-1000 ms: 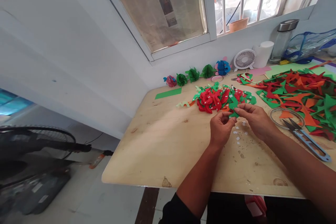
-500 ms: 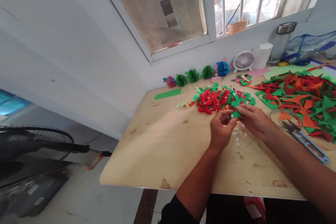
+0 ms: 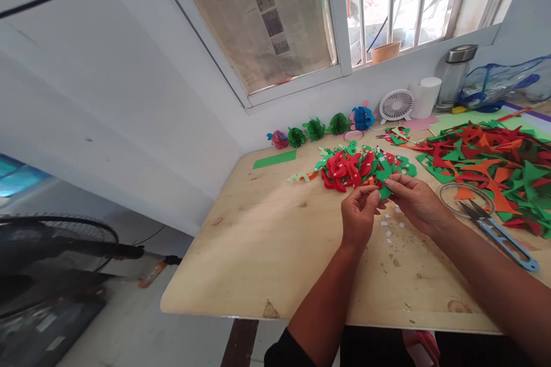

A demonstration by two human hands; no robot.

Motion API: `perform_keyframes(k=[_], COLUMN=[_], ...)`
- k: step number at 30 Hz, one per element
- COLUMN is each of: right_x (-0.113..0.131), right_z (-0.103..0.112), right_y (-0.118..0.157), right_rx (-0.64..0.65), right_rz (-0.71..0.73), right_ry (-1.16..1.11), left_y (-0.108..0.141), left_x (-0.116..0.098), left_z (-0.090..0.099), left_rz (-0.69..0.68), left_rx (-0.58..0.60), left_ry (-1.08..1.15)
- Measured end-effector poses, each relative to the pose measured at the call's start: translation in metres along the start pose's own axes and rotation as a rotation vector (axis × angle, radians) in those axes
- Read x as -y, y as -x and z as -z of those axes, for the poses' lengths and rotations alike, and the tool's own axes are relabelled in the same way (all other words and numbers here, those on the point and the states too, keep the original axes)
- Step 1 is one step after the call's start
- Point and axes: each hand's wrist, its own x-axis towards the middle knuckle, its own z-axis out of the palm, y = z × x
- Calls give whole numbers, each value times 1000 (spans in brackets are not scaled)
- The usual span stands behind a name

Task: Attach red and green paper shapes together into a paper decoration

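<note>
We hold a small green piece (image 3: 383, 191) between both hands, directly above the table (image 3: 253, 246). The thumb and forefinger of our left hand (image 3: 358, 215) close on its near-left edge; the thumb and fingers of our right hand (image 3: 419, 203) pinch its right side. Whether a white square lies under the fingertips, we cannot tell.

Step in hand, by our judgement: fine two-handed work at the edge of the piece. The next move calls for light, opposed fingertip pressure, with one side held steady, as the thin piece may bend.

Positions relative to the fingers:
- Just beyond: the pile of red and green cut shapes (image 3: 344, 169), some bearing white marks.
- Just below, nearer to us: loose white squares (image 3: 388, 234).
- Right of the right fingers: the metal ring (image 3: 439, 195), the blue-handled snips (image 3: 501, 236) and, farther back, the heap of offcuts (image 3: 486, 169).
</note>
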Motion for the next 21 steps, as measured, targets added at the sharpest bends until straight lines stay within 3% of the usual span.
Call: perform_keyframes(k=[16,21], right_x=[0,3], right_z=[-2,-3], right_y=[2,4], right_rx=[-1,1], right_rz=[13,-2], right_ry=[16,3], left_y=[-6,-8], left_x=[2,3], left_z=[3,10], left_rz=[174,303], left_rx=[-2,111], left_ry=[114,307])
